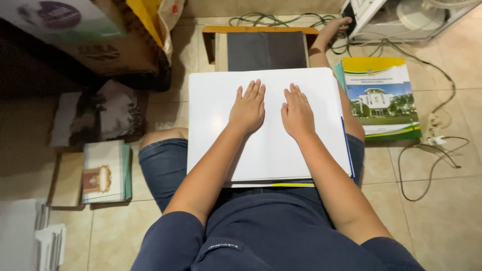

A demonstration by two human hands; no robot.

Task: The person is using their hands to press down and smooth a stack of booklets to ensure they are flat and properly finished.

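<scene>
A large white sheet (216,130) lies on top of a stack of booklets resting across my lap. My left hand (248,106) lies flat on the sheet, palm down, fingers together and pointing away from me. My right hand (297,111) lies flat beside it, a small gap between the two. Neither hand holds anything. Under the sheet, the edges of the stack (293,184) show yellow and blue at the near side.
A dark board on a small wooden table (266,49) stands beyond my knees. A booklet with a yellow, green and white cover (381,95) lies on the tiles at right, by cables (432,165). More booklets (103,171) and cardboard boxes (90,40) sit at left.
</scene>
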